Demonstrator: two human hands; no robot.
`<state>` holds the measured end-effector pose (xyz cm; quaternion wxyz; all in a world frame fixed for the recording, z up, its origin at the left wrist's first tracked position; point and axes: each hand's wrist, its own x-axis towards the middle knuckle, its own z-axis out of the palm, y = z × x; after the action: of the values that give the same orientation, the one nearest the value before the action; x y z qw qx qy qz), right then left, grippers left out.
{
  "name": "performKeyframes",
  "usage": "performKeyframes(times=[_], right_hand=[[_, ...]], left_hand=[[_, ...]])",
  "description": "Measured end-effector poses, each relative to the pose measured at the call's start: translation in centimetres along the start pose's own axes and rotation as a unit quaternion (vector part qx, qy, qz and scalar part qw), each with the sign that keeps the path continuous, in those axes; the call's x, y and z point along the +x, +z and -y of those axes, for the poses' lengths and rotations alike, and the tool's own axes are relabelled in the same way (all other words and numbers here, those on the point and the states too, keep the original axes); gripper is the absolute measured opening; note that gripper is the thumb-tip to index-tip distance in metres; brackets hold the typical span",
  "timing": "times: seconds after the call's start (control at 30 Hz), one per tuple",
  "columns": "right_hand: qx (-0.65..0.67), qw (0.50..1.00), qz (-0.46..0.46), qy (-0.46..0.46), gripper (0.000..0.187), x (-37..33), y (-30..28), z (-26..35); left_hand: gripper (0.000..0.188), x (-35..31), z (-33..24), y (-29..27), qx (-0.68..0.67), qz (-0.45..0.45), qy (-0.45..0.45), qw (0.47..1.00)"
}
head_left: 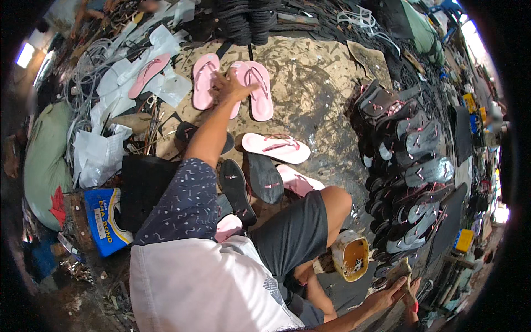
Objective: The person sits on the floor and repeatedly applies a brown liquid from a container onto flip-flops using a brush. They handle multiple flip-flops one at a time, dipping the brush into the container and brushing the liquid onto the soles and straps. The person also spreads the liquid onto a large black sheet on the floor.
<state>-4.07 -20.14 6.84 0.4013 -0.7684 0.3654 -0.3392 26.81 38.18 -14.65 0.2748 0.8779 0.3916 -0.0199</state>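
My left hand (235, 88) reaches out over a row of pink flip-flops, fingers spread. It partly covers the middle flip-flop (239, 69); its thumb lies over the right one (261, 102), and its other fingers come close to the left one (204, 83). Low on the right, my right hand (384, 296) is closed on a tan flat piece (401, 270) whose kind I cannot make out. Just beyond that hand is a limb with a red band (414, 307), whose owner is unclear. A pale tub (365, 268) of amber liquid stands beside my knee.
A pale pink flip-flop (276, 148) and dark soles (264, 180) lie before my legs on the stained mat (321, 72). Dark flip-flops (423, 171) are heaped at the right. White scraps (99, 157), a blue can (105, 221) and a green sack (47, 160) crowd the left.
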Motion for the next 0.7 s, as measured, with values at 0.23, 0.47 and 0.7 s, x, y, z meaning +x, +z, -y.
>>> performKeyframes(times=[0.23,0.47,0.7], right_hand=[[0.037,0.999,-0.016,0.020,0.046,0.4,1.7,-2.5],[-0.047,0.998,0.041,0.002,0.052,2.0,3.4,-3.2],[-0.219,0.955,0.155,-0.122,0.058,12.9,-6.2,-9.6]], left_hand=[[0.086,-1.0,-0.4,-2.9,0.006,-0.114,0.172,0.978],[0.072,-10.4,3.7,-13.7,-0.193,0.256,0.376,0.870],[0.070,14.1,21.0,-14.1,-0.056,-0.137,0.177,0.973]])
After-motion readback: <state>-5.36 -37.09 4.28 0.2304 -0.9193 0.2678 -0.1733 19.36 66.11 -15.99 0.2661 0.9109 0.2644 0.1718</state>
